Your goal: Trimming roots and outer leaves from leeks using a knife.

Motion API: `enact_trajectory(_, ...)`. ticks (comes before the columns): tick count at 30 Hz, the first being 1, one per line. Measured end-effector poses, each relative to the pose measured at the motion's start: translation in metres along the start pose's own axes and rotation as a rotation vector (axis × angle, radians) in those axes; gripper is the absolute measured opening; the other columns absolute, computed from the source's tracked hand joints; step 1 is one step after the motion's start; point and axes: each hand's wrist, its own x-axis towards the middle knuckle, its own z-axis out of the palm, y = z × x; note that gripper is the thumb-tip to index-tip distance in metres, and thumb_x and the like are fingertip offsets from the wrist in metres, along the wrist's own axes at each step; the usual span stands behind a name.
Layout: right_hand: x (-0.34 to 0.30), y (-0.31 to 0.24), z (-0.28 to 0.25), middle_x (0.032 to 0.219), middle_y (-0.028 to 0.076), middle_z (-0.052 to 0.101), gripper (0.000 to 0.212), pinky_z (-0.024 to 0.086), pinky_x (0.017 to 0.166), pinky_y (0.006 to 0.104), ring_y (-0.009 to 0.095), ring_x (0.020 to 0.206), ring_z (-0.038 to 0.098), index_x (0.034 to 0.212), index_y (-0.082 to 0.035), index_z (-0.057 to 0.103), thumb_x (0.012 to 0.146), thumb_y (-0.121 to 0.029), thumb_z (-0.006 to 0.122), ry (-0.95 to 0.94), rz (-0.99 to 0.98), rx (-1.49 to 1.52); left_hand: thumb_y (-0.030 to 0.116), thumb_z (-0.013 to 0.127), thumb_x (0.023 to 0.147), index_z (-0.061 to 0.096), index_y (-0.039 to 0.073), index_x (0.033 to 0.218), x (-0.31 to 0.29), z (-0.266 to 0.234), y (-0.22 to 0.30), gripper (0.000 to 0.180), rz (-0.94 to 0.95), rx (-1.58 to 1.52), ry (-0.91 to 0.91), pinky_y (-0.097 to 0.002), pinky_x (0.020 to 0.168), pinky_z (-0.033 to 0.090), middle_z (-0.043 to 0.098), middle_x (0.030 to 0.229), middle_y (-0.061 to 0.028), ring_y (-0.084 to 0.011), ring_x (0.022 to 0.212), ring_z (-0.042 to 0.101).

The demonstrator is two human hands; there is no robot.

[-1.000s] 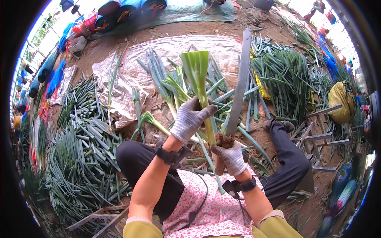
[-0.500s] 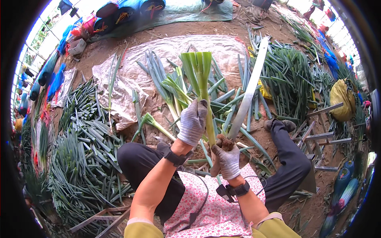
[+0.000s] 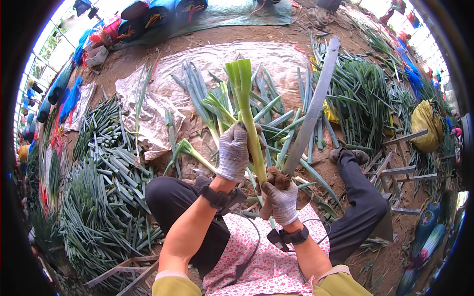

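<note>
one leek (image 3: 249, 114) was held up in the head view, its long axis running from a cut, fanned green top, far from the body and tipped a little left, down to a pale foot close to the lap. the left hand (image 3: 235, 149), gloved, was curled round the stem below its green top, fingers closed on it. the right hand (image 3: 281, 201), gloved too, sat lower and nearer the body, its thumb pressed at the foot; of the two it was the closer to the dark root clump (image 3: 278, 177), which lay just above its fingers and right of the stem. whether that clump was joined to this leek could not be told.

a long blade (image 3: 314, 106) rose from behind the clump, leaning away to the right, so that blade and leek made a narrow v, meeting near the right hand and parting toward the tips. its grip was hidden, though it seemed to be in the right hand as well. the stem thus lay to the left of the blade, with the left hand on the far side from the metal. a shorter leek (image 3: 198, 158) slanted left of the left hand, apart from it, and a pale sheet (image 3: 207, 59) covered the ground beyond.
</note>
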Motion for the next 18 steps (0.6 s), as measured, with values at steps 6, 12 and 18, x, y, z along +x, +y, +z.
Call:
enact_trajectory(6,0.0,-0.019,0.003,0.111,0.006,0.076,0.049,0.062,0.082,0.0315,0.015,0.093,0.074,0.141,0.003,0.066,0.098,-0.008,0.086,-0.118,0.133,0.014,0.033,0.07,0.11,0.075,0.0,0.116,0.013,-0.028,0.008,0.034,-0.282,-0.12,-0.273,-0.0254,0.065,0.059,0.074,0.092,-0.0044,-0.0116,0.075,0.072)
enact_trajectory(12,0.002,-0.034,0.0,0.107,0.006,0.077,0.034,0.061,0.082,0.0318,0.013,0.092,0.072,0.124,0.003,0.072,0.097,-0.01,0.086,-0.193,0.204,-0.066,0.02,0.08,0.105,0.077,-0.004,0.131,0.007,-0.041,-0.022,0.035,-0.468,0.221,-0.516,-0.0276,0.089,0.061,0.081,0.121,-0.0059,-0.0091,0.105,0.073)
enact_trajectory(18,-0.007,-0.02,0.001,0.108,0.004,0.076,0.034,0.06,0.086,0.0307,0.013,0.094,0.071,0.126,0.003,0.072,0.096,-0.004,0.085,-0.109,0.205,-0.106,0.017,0.075,0.101,0.082,-0.005,0.104,0.017,-0.085,-0.11,0.023,-0.216,0.766,-0.669,-0.0316,0.068,0.056,0.079,0.086,-0.0043,-0.0118,0.075,0.07)
